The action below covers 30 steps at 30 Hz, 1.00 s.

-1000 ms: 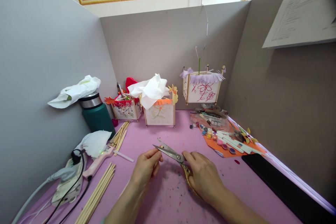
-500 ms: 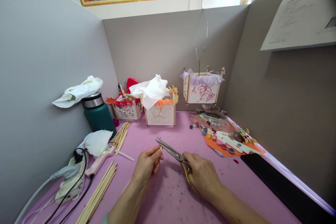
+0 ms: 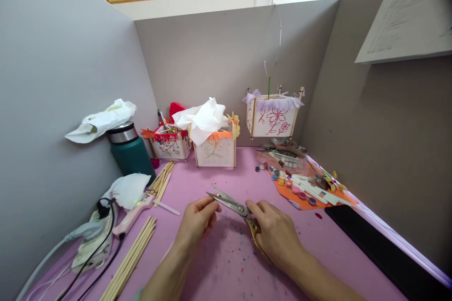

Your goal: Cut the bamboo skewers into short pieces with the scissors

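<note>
Scissors (image 3: 229,203) at lower centre of the frame, blades a little more closed than half a second earlier.

Steel blades, golden handles gripped by right hand (image 3: 273,235); long axis from lower right to upper left, tips pointing upper left. Left hand (image 3: 196,223) fingers pinched together beside the blade tips; held thing not visible. Pink table (image 3: 219,268) below.

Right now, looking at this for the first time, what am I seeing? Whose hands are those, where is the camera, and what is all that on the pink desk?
There is no machine here: a person wears a camera on the head, looking down at their own hands. The right hand holds scissors, blades slightly apart. The left hand pinches something too small to make out at the blade tips. On the pink desk lie wooden sticks, a pink glue gun, small paint pots and three paper lanterns. A green flask stands at the left.
</note>
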Available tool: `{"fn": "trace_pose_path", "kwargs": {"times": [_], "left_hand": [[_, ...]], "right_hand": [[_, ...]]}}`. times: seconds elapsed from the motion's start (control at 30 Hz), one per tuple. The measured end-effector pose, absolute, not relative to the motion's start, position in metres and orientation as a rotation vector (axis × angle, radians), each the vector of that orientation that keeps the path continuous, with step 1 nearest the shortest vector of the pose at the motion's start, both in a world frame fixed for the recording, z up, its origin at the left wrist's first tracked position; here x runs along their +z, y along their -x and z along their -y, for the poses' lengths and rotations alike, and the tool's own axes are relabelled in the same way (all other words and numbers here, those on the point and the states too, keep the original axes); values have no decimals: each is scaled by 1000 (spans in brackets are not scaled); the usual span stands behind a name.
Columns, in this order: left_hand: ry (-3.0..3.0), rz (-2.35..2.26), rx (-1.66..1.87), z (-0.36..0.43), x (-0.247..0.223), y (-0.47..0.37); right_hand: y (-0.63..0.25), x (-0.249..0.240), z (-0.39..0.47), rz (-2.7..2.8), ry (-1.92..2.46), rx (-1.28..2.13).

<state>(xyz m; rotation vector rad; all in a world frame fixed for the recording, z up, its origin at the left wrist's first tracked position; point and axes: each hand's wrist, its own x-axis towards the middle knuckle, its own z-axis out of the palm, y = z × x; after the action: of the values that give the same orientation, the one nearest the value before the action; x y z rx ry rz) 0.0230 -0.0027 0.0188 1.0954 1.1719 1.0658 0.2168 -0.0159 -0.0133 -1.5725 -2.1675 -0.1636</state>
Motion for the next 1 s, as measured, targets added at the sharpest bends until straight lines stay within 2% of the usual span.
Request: {"fn": "trace_pose_path", "kwargs": {"times": [0.5,0.87,1.0], "left_hand": [[-1221,-1306,1223,9,24,-27],[-1179,-1366,1214,4,18,-24],[-1107,-1261,1181,-1,16,-23]], "right_hand": [[-215,-13,16,2149,1500,-159],[-211,-20,18,2135,1530,-137],[-212,-24,14,2131,1551,-121]]}}
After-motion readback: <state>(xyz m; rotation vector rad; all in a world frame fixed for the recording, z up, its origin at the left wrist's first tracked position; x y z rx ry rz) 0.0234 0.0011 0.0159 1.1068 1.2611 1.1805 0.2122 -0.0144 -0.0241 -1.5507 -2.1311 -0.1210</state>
